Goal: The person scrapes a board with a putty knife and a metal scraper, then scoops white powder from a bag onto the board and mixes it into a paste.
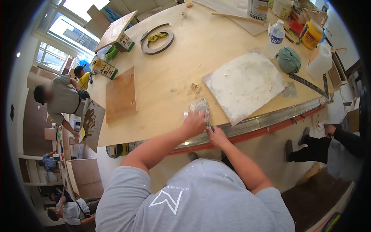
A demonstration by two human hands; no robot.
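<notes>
Near the table's front edge, my left hand closes over a flat metal scraper, mostly hidden under the fingers. Just beside it my right hand grips the dark handle of a putty knife. A whitish, putty-smeared blade shows beyond my left fingers; which handle it belongs to is hard to tell. To the right lies a square board coated in pale putty or powder. Crumbs of dried putty are scattered on the wooden tabletop ahead of my hands.
A brown wooden panel lies left, with a roll of edge banding behind it. At right stand a water bottle, a green wrapped ball, a yellow tub and a metal square. Co-workers are at the left; another person is right.
</notes>
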